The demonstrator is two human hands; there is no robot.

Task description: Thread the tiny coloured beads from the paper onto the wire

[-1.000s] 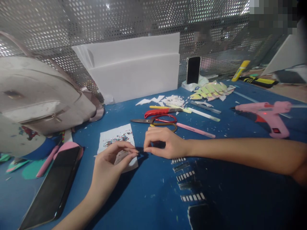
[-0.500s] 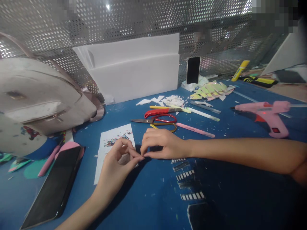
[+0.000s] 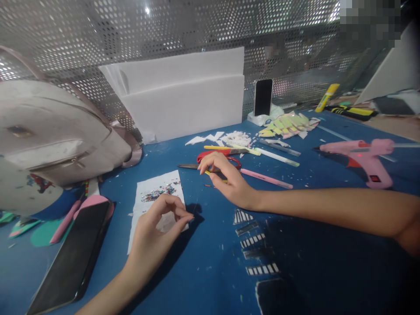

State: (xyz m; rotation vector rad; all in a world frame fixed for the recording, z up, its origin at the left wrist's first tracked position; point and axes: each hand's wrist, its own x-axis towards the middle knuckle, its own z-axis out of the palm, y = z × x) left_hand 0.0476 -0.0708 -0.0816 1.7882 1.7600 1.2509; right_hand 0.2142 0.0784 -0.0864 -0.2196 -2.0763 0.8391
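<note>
My left hand (image 3: 160, 227) is above the right edge of a white paper sheet (image 3: 133, 236). Its thumb and forefinger are pinched together; whatever is between them is too small to make out. Colourful sequin-like bits (image 3: 160, 192) lie scattered on the sheet. To the right, my right hand (image 3: 228, 179) hovers with thumb and fingers apart, holding nothing I can see. Beneath and behind it are the scissors (image 3: 188, 166), their handles partly covered by the hand. Black-and-white striped strips (image 3: 252, 240) lie in a column on the blue table, below the right forearm.
A pink glue gun (image 3: 364, 153) stands at the right. Pens, including a pink one (image 3: 267, 179), and white scraps (image 3: 236, 138) lie behind the hands. A dark phone (image 3: 72, 258) is at the left, near a backpack (image 3: 59, 127). Another phone (image 3: 263, 97) stands upright at the back.
My right hand has moved away from the left fingertips, up and to the right, and its fingers have opened. My left hand keeps its pinch in nearly the same place.
</note>
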